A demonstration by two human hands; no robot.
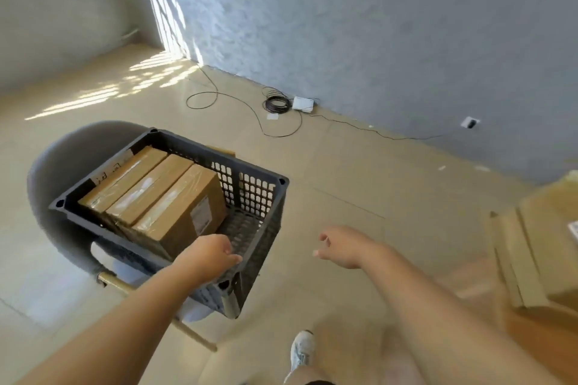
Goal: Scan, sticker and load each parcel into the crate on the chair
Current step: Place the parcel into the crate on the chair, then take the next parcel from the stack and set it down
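Beige floor tiles [344, 172] run up to a grey textured wall [375, 25], with a patch of sun in the far corner, a coil of black cable [276, 103] lying by the wall and a small white box [302, 103] just beside it. On the left there's a grey chair [62, 159] with the dark mesh crate [269, 228] sitting on its seat. Three brown cardboard parcels [150, 194] stand side by side inside it, packed against the crate's left half and touching each other; the nearest one [184, 216] has a pale label on its side, and the right part of the crate floor is bare mesh. The left hand [209, 255] is at the crate's near rim, right next to that nearest parcel, with the fingers bent down over the edge. Honestly I can't tell if its grip is closed on the rim or just resting there, since the back of the hand hides the fingers. The right hand [342, 247] hangs in the air over the floor, well apart from the crate, grip loose and spread, holding nothing. More cardboard boxes [538, 253] sit on a wooden worktop [538, 341] at the right edge, pretty blurred, and a white shoe [301, 348] shows at the bottom.
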